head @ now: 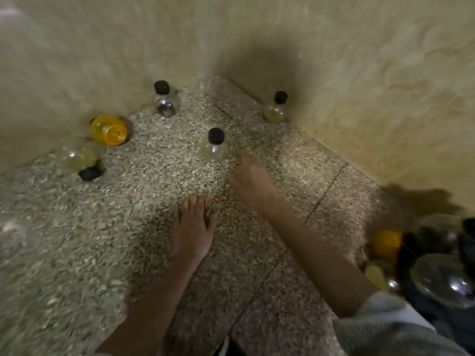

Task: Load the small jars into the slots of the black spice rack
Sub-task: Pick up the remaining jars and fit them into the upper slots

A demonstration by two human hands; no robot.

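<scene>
On the speckled floor [154, 227] by a beige corner, two bare hands reached among scattered small jars.

Far left, a clear jar [77, 160] lay tipped beside a tipped yellow jar [109, 129]; three black-capped jars stood upright: one far left [165, 100], one in the middle [215, 145], one far right [276, 107]. The left hand [191, 232] lay flat, fingers together, holding nothing. The right hand [250, 178] was blurred, fingertips just beside the middle jar; its grip could not be told. At the right edge sat a blurred dark cluster [437, 265], maybe the rack.

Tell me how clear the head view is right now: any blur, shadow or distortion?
Head view: motion-smeared throughout, worst at the edges; wide-angle bends the walls; dark shadow fills the corner behind the far-right jar; right hand blurred beside the middle jar; lower-right clutter unreadable.
</scene>
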